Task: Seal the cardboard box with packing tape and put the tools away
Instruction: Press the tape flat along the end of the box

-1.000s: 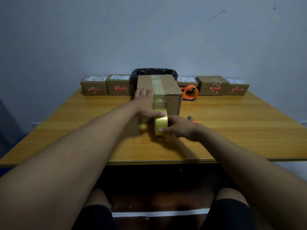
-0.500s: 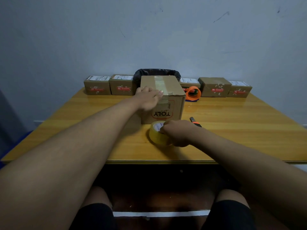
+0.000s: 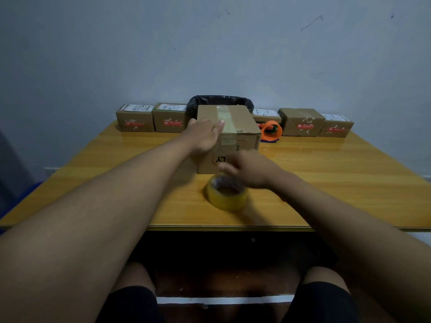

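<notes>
Behind the tape roll (image 3: 226,194), both hands, left (image 3: 204,136) and right (image 3: 250,169), rest loose-fingered on the cardboard box (image 3: 242,145), small parcels (image 3: 135,121) beyond.

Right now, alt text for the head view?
A person's left hand presses on a taped cardboard box on a wooden table, while the right hand hovers over a tape roll lying flat. Small boxes and an orange dispenser line the back edge.

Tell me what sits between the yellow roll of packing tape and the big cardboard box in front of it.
Only bare wooden table separates the yellow tape roll from the big cardboard box; the right hand hovers over that gap, seen in the head view.
</notes>
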